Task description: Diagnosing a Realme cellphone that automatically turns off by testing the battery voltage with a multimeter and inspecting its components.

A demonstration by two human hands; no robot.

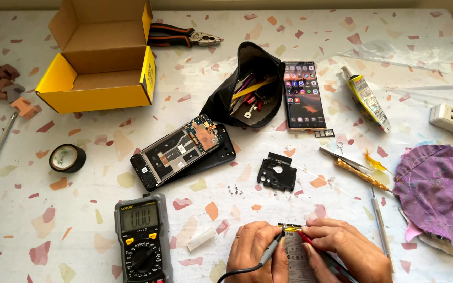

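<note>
Near the table's (79, 225) front edge, both hands pinch probes, left (252, 251) black (271, 248), right (342, 246) red (305, 238), onto a battery (294, 254).

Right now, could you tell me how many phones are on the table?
2: an opened phone with its insides showing, mid-table, and an intact phone with a lit screen beside the black pouch. None seems hidden.

Single head view, looking steeply down on the speckled table (106, 220) from above its near edge, facing the far edge at 12 o'clock. Both hands sit close under the lens at 6 o'clock: left hand (255, 251), right hand (342, 249). Yellow box (98, 57) far off at 10 o'clock. No second view to overlap.
</note>
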